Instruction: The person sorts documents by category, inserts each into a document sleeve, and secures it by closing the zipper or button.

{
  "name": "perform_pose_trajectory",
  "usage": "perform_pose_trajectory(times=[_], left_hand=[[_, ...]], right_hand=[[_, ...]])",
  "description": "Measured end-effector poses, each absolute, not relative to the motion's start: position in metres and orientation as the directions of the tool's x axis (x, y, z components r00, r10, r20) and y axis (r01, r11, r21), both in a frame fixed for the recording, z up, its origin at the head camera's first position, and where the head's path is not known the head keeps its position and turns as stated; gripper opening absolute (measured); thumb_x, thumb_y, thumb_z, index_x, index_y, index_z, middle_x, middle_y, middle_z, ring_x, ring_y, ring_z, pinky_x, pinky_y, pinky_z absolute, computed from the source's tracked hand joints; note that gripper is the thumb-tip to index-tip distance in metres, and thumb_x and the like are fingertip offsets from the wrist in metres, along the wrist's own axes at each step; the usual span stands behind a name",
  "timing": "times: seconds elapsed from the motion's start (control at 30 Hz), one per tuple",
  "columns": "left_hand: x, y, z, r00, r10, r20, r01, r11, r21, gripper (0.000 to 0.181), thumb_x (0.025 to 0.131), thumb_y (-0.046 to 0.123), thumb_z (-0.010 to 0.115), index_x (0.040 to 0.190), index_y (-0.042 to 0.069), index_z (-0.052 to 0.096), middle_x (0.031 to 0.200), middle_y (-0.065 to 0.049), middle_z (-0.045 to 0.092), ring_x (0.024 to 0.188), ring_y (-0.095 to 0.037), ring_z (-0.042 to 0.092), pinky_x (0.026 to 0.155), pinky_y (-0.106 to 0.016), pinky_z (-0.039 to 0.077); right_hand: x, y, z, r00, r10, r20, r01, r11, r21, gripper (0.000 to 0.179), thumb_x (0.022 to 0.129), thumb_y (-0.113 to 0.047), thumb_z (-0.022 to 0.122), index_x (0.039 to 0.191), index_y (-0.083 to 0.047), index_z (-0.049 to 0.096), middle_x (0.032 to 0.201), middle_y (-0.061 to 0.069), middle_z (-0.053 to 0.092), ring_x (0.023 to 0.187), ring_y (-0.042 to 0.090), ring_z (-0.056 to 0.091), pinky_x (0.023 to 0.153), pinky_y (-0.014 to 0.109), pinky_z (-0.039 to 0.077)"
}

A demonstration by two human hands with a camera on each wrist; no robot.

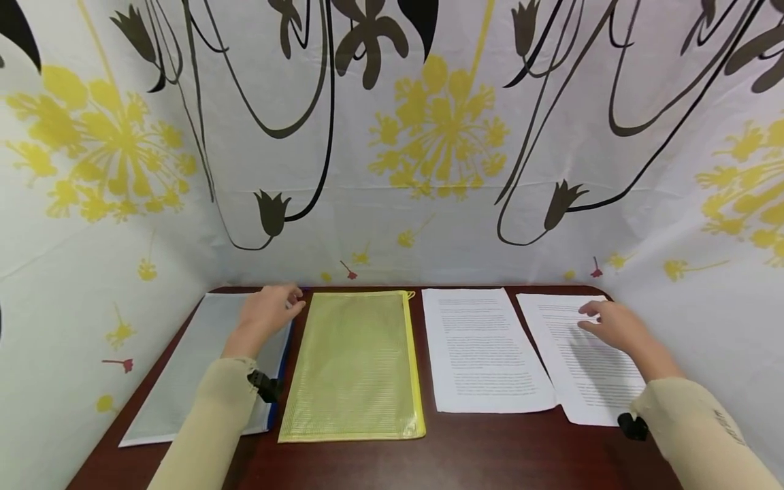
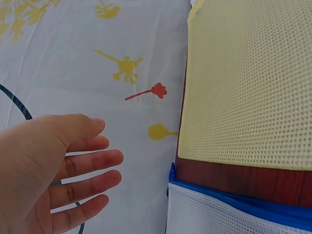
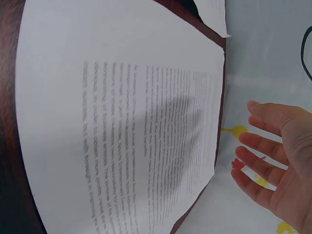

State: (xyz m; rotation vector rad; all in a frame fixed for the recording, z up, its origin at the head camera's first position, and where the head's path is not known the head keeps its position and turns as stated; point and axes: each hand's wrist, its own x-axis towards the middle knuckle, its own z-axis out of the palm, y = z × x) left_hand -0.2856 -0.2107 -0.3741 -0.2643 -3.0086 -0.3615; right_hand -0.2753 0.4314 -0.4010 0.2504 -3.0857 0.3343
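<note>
My left hand (image 1: 267,314) hovers over the far end of a clear mesh zip pouch with a blue edge (image 1: 184,367), its fingers loosely bent around nothing. To its right lies a yellow mesh zip pouch (image 1: 355,367), flat on the table. Over the rightmost printed sheet (image 1: 588,367) is my right hand (image 1: 618,330), fingers relaxed and apart, casting a shadow on the paper. Another printed sheet (image 1: 484,354) lies left of that one. In the left wrist view the left hand (image 2: 63,170) holds nothing; in the right wrist view the right hand (image 3: 275,161) is likewise bare.
A dark red-brown table (image 1: 490,452) carries the pouches and papers in a row. White cloth (image 1: 392,231) with yellow flowers and dark stems hangs behind the table and along both sides. Small black devices (image 1: 265,386) sit on the wrists.
</note>
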Motion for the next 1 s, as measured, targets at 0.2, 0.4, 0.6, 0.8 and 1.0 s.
perform_pose_trajectory(times=[0.2, 0.4, 0.6, 0.8, 1.0], left_hand=[[-0.281, -0.215, -0.38, -0.977, 0.167, 0.132, 0.192, 0.959, 0.208, 0.03, 0.099, 0.033, 0.061, 0.118, 0.011, 0.068, 0.108, -0.005, 0.073, 0.081, -0.019, 0.067, 0.057, -0.029, 0.05], [-0.275, -0.22, -0.389, -0.977, 0.168, 0.133, 0.193, 0.96, 0.202, 0.028, 0.097, 0.033, 0.064, 0.114, 0.011, 0.068, 0.106, -0.005, 0.074, 0.079, -0.018, 0.068, 0.056, -0.029, 0.05], [-0.269, -0.225, -0.399, -0.98, 0.153, 0.125, 0.178, 0.959, 0.219, 0.027, 0.096, 0.032, 0.066, 0.114, 0.012, 0.069, 0.106, -0.004, 0.074, 0.083, -0.019, 0.069, 0.057, -0.03, 0.051], [-0.264, -0.228, -0.407, -0.984, 0.139, 0.115, 0.162, 0.961, 0.224, 0.027, 0.095, 0.031, 0.067, 0.114, 0.012, 0.069, 0.107, -0.005, 0.074, 0.089, -0.024, 0.069, 0.063, -0.036, 0.054], [-0.26, -0.232, -0.412, -0.989, 0.116, 0.096, 0.138, 0.957, 0.257, 0.031, 0.096, 0.032, 0.066, 0.118, 0.01, 0.068, 0.108, -0.006, 0.073, 0.092, -0.025, 0.069, 0.064, -0.036, 0.055]], right_hand=[[-0.265, 0.445, -0.4, -0.992, -0.124, 0.032, -0.128, 0.968, -0.215, 0.041, 0.093, -0.021, 0.066, 0.117, 0.011, 0.062, 0.112, 0.036, 0.063, 0.099, 0.051, 0.062, 0.079, 0.058, 0.051], [-0.256, 0.456, -0.401, -0.994, -0.095, 0.056, -0.106, 0.966, -0.235, 0.043, 0.092, -0.024, 0.066, 0.115, 0.012, 0.063, 0.111, 0.036, 0.064, 0.099, 0.051, 0.062, 0.08, 0.059, 0.05], [-0.25, 0.466, -0.407, -0.998, -0.052, 0.045, -0.062, 0.965, -0.256, 0.045, 0.093, -0.026, 0.066, 0.114, 0.014, 0.062, 0.111, 0.037, 0.063, 0.098, 0.052, 0.061, 0.078, 0.059, 0.05], [-0.246, 0.476, -0.413, -0.997, -0.02, 0.069, -0.037, 0.967, -0.252, 0.047, 0.093, -0.026, 0.066, 0.114, 0.015, 0.06, 0.111, 0.039, 0.062, 0.099, 0.054, 0.059, 0.078, 0.06, 0.048], [-0.241, 0.482, -0.415, -0.997, 0.046, 0.056, 0.029, 0.962, -0.273, 0.052, 0.093, -0.028, 0.066, 0.116, 0.018, 0.057, 0.111, 0.041, 0.058, 0.095, 0.052, 0.057, 0.076, 0.059, 0.047]])
